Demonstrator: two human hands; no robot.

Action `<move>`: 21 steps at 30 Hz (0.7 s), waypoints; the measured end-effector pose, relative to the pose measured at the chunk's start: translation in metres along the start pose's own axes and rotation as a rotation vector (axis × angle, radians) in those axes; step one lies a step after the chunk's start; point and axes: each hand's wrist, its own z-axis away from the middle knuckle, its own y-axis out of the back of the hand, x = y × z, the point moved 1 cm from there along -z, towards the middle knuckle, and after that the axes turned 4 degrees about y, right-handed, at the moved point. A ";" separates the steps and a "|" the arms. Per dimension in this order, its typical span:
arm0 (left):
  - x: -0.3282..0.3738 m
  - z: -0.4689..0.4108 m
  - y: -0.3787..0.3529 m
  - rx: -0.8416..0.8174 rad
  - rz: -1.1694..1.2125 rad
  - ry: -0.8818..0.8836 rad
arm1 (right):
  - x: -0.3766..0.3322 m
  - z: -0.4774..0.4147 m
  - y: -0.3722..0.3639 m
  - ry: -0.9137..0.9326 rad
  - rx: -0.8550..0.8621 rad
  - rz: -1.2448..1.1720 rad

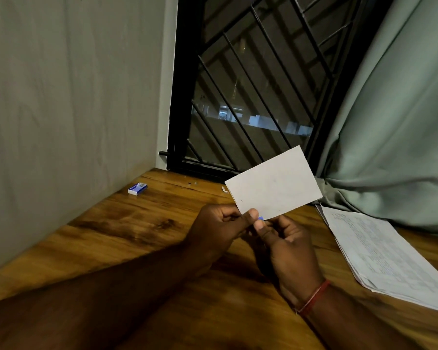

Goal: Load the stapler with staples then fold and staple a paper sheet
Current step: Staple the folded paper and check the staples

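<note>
two hands at lower centre of the frame, raised together above the wooden table [137, 236].

- left hand [218, 228]: fingers curled in, thumb pinching the lower corner of the folded sheet [276, 185].
- right hand [288, 246]: fingers curled, thumb pressed beside the left thumb onto a blue item [260, 218]. only a sliver of it shows at the sheet's lower edge; judged to be the stapler, though its body is hidden in the hand.
- folded sheet: grey-white, held off the table and tilted, rising toward centre right of the frame in front of the window grille [250, 97].
- staple box [137, 188]: blue and white, on the table at centre left by the wall, well apart from the hands.
- printed pages [379, 251]: a stack on the table at right, under the curtain [390, 122] hem.

step in hand, as judged: loading and folding look done, and the stapling of the corner is under way. whether a staple is already in cannot be told.

next move calls for: keeping the layers aligned with the left pinch, seating the corner fully in the blue item's mouth, then one firm squeeze.
</note>
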 end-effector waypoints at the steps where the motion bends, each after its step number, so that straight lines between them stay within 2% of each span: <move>1: -0.002 -0.001 -0.001 0.005 0.014 0.003 | 0.001 0.000 -0.001 0.017 0.005 0.027; 6: 0.001 0.001 -0.005 -0.015 0.084 0.038 | 0.002 -0.002 0.000 0.065 0.055 0.093; 12: 0.008 0.006 -0.005 -0.056 0.077 0.050 | 0.001 -0.001 0.002 0.068 0.027 0.072; 18: 0.007 -0.007 0.008 0.008 0.255 0.182 | 0.009 -0.009 0.006 -0.091 -0.171 -0.198; 21: 0.008 -0.012 0.014 0.023 0.308 0.219 | 0.010 -0.016 0.015 -0.154 -0.130 -0.316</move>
